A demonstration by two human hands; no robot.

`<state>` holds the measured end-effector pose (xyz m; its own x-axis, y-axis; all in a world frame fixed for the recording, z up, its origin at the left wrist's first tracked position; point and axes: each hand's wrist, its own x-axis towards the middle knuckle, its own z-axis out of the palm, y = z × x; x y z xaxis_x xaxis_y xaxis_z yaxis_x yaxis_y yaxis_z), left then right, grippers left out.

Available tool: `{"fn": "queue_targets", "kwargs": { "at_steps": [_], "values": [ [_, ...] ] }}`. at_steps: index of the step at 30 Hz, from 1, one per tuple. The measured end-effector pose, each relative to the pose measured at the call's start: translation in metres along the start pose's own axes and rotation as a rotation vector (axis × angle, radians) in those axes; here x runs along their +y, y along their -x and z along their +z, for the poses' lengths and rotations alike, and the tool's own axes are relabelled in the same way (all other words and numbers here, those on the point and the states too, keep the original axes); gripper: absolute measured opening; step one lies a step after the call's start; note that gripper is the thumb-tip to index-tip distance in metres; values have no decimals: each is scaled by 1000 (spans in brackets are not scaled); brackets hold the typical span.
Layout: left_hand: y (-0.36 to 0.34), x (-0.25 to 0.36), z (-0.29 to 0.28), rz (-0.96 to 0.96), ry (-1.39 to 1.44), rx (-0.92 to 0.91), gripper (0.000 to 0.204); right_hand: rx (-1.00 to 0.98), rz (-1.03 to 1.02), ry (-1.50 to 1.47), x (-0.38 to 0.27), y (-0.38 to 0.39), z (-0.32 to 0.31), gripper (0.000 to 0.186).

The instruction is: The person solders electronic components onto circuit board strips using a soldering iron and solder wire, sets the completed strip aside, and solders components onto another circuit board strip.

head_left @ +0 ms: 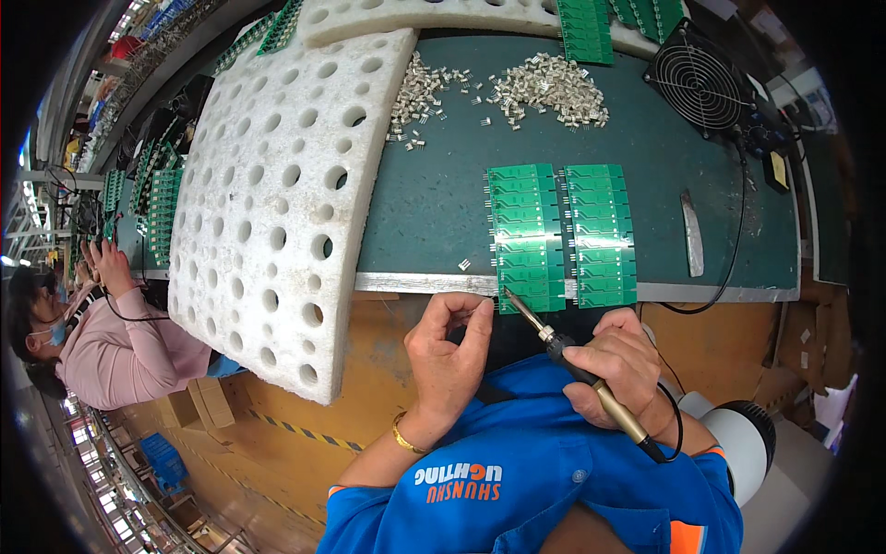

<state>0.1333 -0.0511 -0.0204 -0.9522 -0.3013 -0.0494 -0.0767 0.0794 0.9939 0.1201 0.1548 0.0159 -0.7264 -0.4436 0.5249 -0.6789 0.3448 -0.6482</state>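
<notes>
Two green circuit board panels (524,208) lie side by side at the front edge of the dark green bench (434,203). My right hand (620,365) grips a soldering iron (620,411), its tip slanting up-left onto the lower left corner of the left panel. Just left of that tip, my left hand (449,346) has thumb and forefinger pinched together at the panel's corner. Whatever sits in that pinch is too fine to make out. A loose white pin connector (464,264) rests on the bench left of the panels.
A thick white foam board with holes (258,185) overhangs the bench at left. White connectors (551,90) are heaped at the back. A black fan (706,85) stands back right, its cable running down beside a flat metal strip (691,235). A co-worker (134,346) sits far left.
</notes>
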Motion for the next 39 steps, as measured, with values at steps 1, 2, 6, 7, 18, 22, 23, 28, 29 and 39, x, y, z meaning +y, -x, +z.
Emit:
{"fn": "queue_targets", "kwargs": {
  "at_steps": [1, 2, 6, 7, 18, 22, 23, 28, 29, 39],
  "values": [
    [0, 0, 0, 2, 6, 3, 8, 3, 4, -2, 0, 0, 0, 35],
    [0, 0, 0, 1, 6, 2, 8, 7, 7, -4, 1, 1, 0, 35],
    [-1, 0, -1, 10, -22, -3, 8, 11, 13, -12, 2, -1, 0, 33],
    [-1, -1, -1, 21, -35, -4, 8, 21, 18, -22, 2, -2, 0, 32],
    [-1, 1, 0, 5, -25, 7, 8, 74, 62, -75, 5, -6, 0, 18],
    [0, 0, 0, 7, -32, 8, 8, 46, 20, -24, 2, -5, 2, 21],
    [0, 0, 0, 7, -32, 6, 8, 43, 15, -17, 2, -5, 2, 22],
    [0, 0, -1, 6, -42, 6, 8, 42, 10, -18, 3, -5, 1, 21],
    [0, 1, -1, 7, -44, 7, 8, 50, 9, -27, 3, -5, 1, 20],
    [0, 2, 1, -9, -24, 15, 8, 87, 23, -51, 5, -4, -3, 17]
  ]
}}
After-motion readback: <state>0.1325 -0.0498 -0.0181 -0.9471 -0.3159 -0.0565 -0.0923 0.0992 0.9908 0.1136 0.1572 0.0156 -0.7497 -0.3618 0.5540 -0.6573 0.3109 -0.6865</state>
